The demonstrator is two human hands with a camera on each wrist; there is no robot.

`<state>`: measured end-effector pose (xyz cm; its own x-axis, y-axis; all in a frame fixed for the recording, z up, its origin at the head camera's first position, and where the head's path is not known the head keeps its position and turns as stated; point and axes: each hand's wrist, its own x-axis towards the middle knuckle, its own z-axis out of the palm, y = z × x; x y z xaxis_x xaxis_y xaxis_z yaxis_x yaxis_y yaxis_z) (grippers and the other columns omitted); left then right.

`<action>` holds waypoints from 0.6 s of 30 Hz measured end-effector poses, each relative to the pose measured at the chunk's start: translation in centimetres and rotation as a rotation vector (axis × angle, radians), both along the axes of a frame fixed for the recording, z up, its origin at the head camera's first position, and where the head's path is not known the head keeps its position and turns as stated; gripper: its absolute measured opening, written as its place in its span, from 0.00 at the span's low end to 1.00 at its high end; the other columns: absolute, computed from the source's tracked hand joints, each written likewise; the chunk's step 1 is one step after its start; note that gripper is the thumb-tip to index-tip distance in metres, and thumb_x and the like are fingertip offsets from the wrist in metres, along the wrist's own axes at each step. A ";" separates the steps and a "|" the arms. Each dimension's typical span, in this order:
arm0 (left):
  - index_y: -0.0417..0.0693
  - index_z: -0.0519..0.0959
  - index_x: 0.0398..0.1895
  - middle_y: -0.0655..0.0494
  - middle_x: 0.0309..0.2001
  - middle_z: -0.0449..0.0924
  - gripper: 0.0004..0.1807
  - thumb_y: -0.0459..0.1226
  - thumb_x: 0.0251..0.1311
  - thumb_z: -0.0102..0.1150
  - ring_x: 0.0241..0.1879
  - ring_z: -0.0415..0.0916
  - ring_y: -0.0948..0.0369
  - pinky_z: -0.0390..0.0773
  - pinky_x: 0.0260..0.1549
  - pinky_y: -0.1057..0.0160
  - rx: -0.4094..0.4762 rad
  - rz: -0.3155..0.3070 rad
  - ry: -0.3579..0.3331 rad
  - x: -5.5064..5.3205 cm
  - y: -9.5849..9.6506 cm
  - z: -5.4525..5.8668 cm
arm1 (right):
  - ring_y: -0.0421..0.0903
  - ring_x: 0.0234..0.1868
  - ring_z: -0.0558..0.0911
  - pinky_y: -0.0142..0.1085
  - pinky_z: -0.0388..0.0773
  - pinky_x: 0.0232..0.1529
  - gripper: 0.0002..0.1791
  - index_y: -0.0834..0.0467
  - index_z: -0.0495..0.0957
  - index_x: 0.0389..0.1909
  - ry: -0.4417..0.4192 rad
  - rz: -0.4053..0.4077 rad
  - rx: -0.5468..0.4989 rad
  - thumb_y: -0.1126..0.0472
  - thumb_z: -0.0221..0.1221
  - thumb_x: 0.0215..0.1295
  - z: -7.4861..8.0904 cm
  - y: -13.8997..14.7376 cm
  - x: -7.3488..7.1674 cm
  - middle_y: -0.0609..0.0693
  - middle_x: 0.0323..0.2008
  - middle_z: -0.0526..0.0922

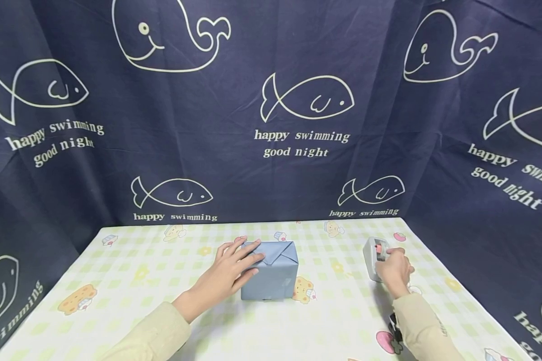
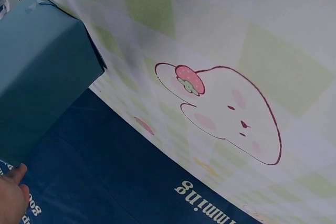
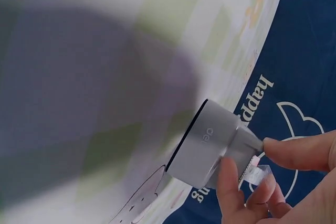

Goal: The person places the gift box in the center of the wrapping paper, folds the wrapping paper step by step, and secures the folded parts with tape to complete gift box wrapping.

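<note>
A box wrapped in blue paper [image 1: 271,281] stands mid-table, its folded triangular flaps on top. My left hand [image 1: 232,265] rests on its top left edge, fingers spread and fairly straight. The left wrist view shows the wrapped box [image 2: 42,61] from its side, with fingertips [image 2: 18,174] at its lower edge. Over on the right is a grey tape dispenser [image 1: 371,258]. My right hand [image 1: 395,268] grips its cutter end from both sides. Closer up, a short clear strip of tape [image 3: 256,174] sticks out by the serrated edge of the dispenser [image 3: 202,145], among the fingers.
A white and green checked cloth [image 1: 131,321] with cartoon prints covers the table. Dark blue curtains [image 1: 298,190] with whale and fish drawings hang behind it and at both sides. A wide strip of cloth lies between the box and the dispenser.
</note>
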<state>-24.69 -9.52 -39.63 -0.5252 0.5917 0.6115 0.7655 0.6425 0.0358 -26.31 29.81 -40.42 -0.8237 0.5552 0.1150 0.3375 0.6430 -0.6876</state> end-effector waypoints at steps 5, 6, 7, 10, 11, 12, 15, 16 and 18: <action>0.62 0.72 0.56 0.56 0.64 0.66 0.18 0.46 0.62 0.52 0.66 0.58 0.49 0.61 0.55 0.42 0.004 -0.008 0.012 0.0 0.0 -0.1 | 0.74 0.47 0.65 0.57 0.63 0.49 0.25 0.73 0.61 0.52 0.053 -0.033 -0.078 0.68 0.47 0.51 -0.2 -0.1 -0.2 0.77 0.46 0.69; 0.62 0.72 0.56 0.56 0.64 0.66 0.18 0.46 0.62 0.52 0.66 0.58 0.49 0.61 0.55 0.42 0.004 -0.008 0.011 0.0 0.0 -0.1 | 0.73 0.47 0.66 0.57 0.63 0.50 0.25 0.73 0.61 0.53 0.064 -0.044 -0.118 0.68 0.46 0.52 -0.3 0.0 -0.2 0.77 0.46 0.69; 0.62 0.72 0.56 0.56 0.64 0.66 0.18 0.46 0.62 0.52 0.66 0.58 0.49 0.61 0.56 0.42 0.003 -0.006 0.012 0.0 -0.1 -0.1 | 0.71 0.47 0.67 0.55 0.65 0.50 0.24 0.73 0.60 0.53 0.077 -0.058 -0.161 0.67 0.45 0.54 -0.3 0.0 -0.2 0.76 0.46 0.69; 0.62 0.72 0.56 0.56 0.64 0.66 0.18 0.46 0.62 0.52 0.66 0.57 0.49 0.60 0.56 0.43 0.001 -0.001 0.010 0.0 -0.1 -0.1 | 0.62 0.41 0.73 0.47 0.73 0.40 0.24 0.72 0.59 0.54 0.109 -0.100 -0.294 0.69 0.45 0.54 -0.6 0.3 -0.3 0.71 0.40 0.72; 0.62 0.72 0.56 0.56 0.64 0.66 0.18 0.46 0.62 0.52 0.66 0.57 0.50 0.60 0.56 0.43 -0.002 0.001 0.007 0.0 -0.1 -0.1 | 0.57 0.38 0.73 0.43 0.74 0.35 0.25 0.71 0.59 0.54 0.118 -0.111 -0.336 0.69 0.45 0.53 -0.7 0.4 -0.3 0.68 0.38 0.73; 0.62 0.72 0.57 0.56 0.64 0.66 0.18 0.46 0.62 0.52 0.66 0.57 0.50 0.60 0.57 0.43 -0.002 0.001 0.005 0.0 -0.1 0.0 | 0.53 0.34 0.74 0.39 0.74 0.31 0.25 0.71 0.58 0.54 0.130 -0.118 -0.381 0.71 0.45 0.52 -0.8 0.5 -0.3 0.65 0.35 0.73; 0.62 0.72 0.57 0.56 0.64 0.66 0.18 0.46 0.62 0.52 0.66 0.57 0.50 0.60 0.56 0.43 -0.003 -0.001 0.002 0.0 -0.1 0.0 | 0.43 0.24 0.71 0.30 0.72 0.20 0.27 0.72 0.58 0.54 0.171 -0.126 -0.490 0.74 0.45 0.48 -0.9 0.8 -0.3 0.61 0.32 0.71; 0.62 0.72 0.57 0.56 0.64 0.66 0.18 0.45 0.62 0.52 0.66 0.57 0.50 0.61 0.56 0.43 -0.004 -0.003 0.004 0.0 0.0 0.0 | 0.41 0.23 0.69 0.30 0.73 0.19 0.27 0.73 0.58 0.54 0.181 -0.125 -0.522 0.75 0.45 0.47 -0.8 0.8 -0.4 0.60 0.32 0.70; 0.62 0.72 0.57 0.56 0.64 0.66 0.18 0.45 0.62 0.52 0.66 0.57 0.50 0.61 0.56 0.43 -0.004 -0.004 0.006 0.0 0.0 0.0 | 0.40 0.21 0.69 0.31 0.74 0.18 0.28 0.74 0.57 0.54 0.200 -0.121 -0.585 0.75 0.44 0.46 -0.8 0.9 -0.4 0.62 0.35 0.68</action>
<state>-24.71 -9.52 -39.67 -0.5190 0.5966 0.6121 0.7685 0.6392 0.0286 -26.67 30.76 -41.23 -0.7448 0.6611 -0.0908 0.2133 0.1069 -0.9711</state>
